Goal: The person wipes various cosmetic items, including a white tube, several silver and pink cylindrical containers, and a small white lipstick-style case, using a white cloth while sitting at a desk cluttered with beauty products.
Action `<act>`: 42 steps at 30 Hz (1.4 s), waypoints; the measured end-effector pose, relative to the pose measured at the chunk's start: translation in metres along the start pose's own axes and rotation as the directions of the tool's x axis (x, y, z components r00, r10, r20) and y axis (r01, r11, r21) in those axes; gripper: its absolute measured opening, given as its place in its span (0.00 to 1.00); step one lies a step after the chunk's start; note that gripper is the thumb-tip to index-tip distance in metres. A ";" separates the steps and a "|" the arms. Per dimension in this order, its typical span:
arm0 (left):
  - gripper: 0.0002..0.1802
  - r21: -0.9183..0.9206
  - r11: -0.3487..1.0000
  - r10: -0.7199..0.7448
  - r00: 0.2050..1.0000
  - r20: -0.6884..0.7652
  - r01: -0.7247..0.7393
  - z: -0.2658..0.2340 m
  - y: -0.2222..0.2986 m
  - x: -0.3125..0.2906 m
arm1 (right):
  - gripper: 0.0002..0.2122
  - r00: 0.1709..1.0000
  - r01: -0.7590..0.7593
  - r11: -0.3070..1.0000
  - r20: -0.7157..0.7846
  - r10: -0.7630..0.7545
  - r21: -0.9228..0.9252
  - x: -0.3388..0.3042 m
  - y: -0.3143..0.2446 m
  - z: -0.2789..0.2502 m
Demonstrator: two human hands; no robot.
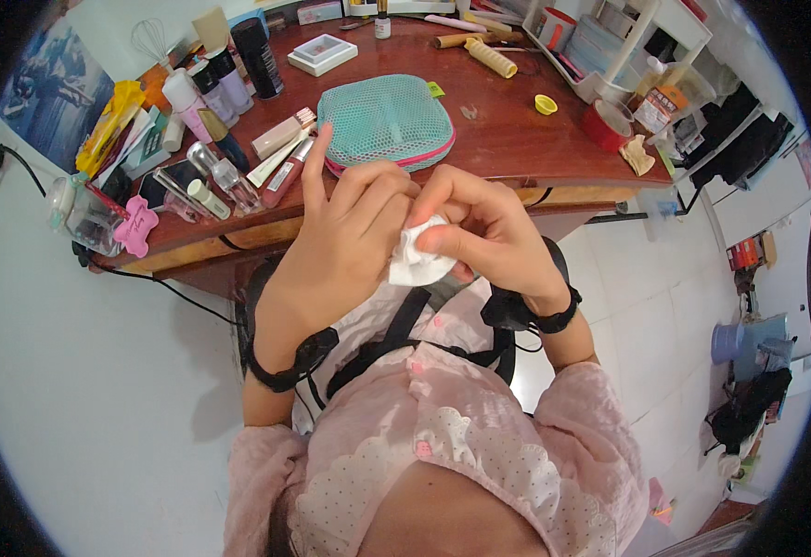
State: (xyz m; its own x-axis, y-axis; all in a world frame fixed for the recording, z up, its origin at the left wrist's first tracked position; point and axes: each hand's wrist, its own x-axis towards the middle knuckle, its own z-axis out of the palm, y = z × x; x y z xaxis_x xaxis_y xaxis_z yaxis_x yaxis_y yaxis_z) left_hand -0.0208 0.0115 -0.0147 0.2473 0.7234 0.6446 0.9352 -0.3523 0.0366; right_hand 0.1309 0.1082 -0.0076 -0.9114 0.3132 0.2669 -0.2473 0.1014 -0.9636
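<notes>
My right hand (484, 232) pinches a crumpled white cotton pad (417, 260) between thumb and fingers. The pad is pressed against the finger side of my left hand (345, 227), so the contact point is hidden. The left hand shows its back, with the little finger stretched up and apart. Its other fingers bend toward the right hand, and their tips are out of sight. Just beyond both hands, a turquoise mesh pouch (387, 116) with a pink zip lies on the red-brown desk (494, 153).
Cosmetic tubes and bottles (229, 181) crowd the desk's left side, beside a tall black can (255, 58). A white box (322, 54) and a small bottle (383, 23) stand at the back. To the right are a yellow cap (545, 104), a tape roll (607, 123) and a white rack (628, 46).
</notes>
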 end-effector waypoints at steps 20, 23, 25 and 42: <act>0.16 -0.508 0.772 -0.454 0.891 -0.022 0.381 -0.019 0.000 -0.009 | 0.21 0.916 0.357 0.895 -0.087 -0.391 -0.268 0.018 0.025 0.004; 0.13 -0.684 0.596 -0.583 0.812 -0.009 0.421 -0.020 0.002 -0.009 | 0.24 0.912 0.344 0.838 -0.064 -0.406 -0.423 0.016 0.019 0.007; 0.12 -0.699 0.591 -0.596 0.802 -0.043 0.402 -0.022 -0.002 -0.010 | 0.25 0.903 0.340 0.763 -0.036 -0.428 -0.549 0.016 0.017 0.007; 0.17 -0.754 0.521 -0.574 0.818 0.036 0.399 0.003 -0.013 -0.011 | 0.17 0.863 0.282 0.529 -0.029 -0.504 -0.800 0.013 0.021 0.008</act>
State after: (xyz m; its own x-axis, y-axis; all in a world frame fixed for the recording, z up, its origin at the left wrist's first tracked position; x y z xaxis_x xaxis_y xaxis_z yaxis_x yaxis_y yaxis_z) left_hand -0.0350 0.0102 -0.0250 -0.3256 0.8155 0.4785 0.3951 -0.3425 0.8524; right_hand 0.1111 0.1066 -0.0241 -0.6529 0.2467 0.7162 -0.1246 0.8976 -0.4227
